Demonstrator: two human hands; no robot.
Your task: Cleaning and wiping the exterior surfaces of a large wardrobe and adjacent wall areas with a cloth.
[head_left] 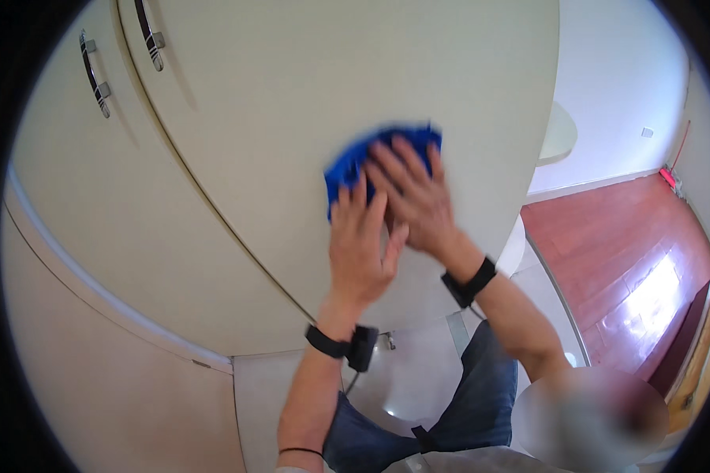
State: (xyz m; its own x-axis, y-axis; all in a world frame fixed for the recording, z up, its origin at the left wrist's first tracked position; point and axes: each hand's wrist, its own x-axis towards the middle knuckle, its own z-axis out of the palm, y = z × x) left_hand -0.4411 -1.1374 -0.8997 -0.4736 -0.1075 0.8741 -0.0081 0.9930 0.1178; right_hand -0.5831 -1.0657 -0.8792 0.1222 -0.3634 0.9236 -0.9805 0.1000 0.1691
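Note:
A blue cloth (347,164) lies bunched against the tall cream cabinet door (308,87). My right hand (418,201) presses flat on its right part, fingers stretched and a little apart. Lower and to the left, my left hand (359,248) rests its fingertips on the cloth's lower left edge. Its fingers are also outstretched, and its thumb lies close to the right hand. Part of the cloth is hidden under both hands, and slight blur softens its outline.
Dark handles (95,75) stick out from the cabinet's upper left, beside a seam between two doors. A reddish-brown floor (607,260) extends to the right, with a red broom-like tool (669,178) by the wall. Wooden boards (698,363) stand at the lower right.

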